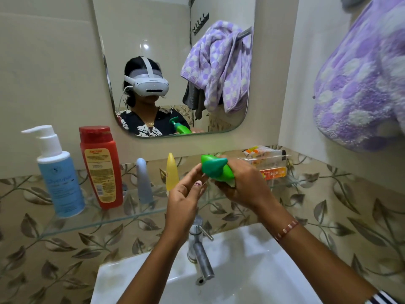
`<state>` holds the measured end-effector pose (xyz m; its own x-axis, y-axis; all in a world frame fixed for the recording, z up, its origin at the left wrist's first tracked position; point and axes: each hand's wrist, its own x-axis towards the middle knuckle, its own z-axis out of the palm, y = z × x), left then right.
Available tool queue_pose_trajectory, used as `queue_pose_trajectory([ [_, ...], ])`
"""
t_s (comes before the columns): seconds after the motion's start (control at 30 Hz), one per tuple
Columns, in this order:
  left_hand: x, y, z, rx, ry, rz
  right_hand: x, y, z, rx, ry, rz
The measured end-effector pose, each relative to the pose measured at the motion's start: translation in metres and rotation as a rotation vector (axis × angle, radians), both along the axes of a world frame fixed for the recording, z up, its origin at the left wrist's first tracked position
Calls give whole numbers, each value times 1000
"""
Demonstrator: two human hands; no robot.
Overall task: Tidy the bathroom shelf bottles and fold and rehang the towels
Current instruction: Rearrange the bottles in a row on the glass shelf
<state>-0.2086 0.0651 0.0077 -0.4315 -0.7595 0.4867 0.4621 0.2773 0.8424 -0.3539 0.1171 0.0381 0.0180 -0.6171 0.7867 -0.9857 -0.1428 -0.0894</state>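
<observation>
Head view, the only one: the right hand (243, 183) is wrapped around a green pump bottle (215, 170), which is tilted with its darker pump head toward ten o'clock, lifted just above the glass shelf (105, 218). The left hand (186, 194) is half open, its fingers (195, 175) touching or nearly touching the pump head; I cannot tell which. At nine o'clock on the shelf stand a blue pump bottle (60, 178) and a red bottle (102, 170), upright, then a grey tube (143, 181) and a yellow tube (172, 170) nearer centre. Behind the right hand lie clear packets (268, 160). A purple towel (359, 84) hangs bunched at two o'clock.

The bottle-tidying step seems in hand, the towels not yet folded. Next, the green bottle probably needs setting upright in the gap beside the yellow tube, without knocking it over.
</observation>
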Motion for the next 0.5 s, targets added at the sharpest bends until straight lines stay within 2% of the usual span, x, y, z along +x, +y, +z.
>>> queue_pose_trajectory([
  [0.2,-25,-5,8,-258,-211,99,13,-16,35,-156,-292,-84],
  [0.37,-36,-17,10,-398,-397,230,10,-31,47,-107,-517,-103],
  [0.5,-46,-19,14,-512,-534,364,5,-40,52,-77,-612,-86],
])
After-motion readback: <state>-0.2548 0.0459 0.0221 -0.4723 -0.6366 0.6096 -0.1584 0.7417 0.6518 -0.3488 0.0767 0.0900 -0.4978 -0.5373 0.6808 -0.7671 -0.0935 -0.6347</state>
